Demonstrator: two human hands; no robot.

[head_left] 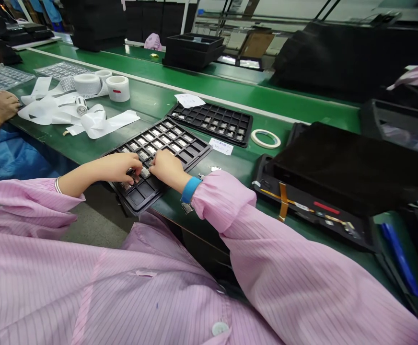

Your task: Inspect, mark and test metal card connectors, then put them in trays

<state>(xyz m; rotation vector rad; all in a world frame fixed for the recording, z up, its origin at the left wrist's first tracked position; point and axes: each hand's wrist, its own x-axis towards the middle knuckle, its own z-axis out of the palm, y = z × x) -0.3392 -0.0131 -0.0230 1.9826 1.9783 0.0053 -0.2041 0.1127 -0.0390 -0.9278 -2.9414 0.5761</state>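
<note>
Here we were: at my eleven o'clock, metal parts (157,143) sat in most cells of the black tray (135,196). It looked largely stocked, not wholly, with bare cells toward its three and six. A second tray (226,115), partly filled, lay on the counter (151,106) at its one. My left hand (122,165), at its eight, curled nearly closed over parts; my right hand (170,167), at its five, pinched low. Whether either gripped one, I couldn't tell.
</note>
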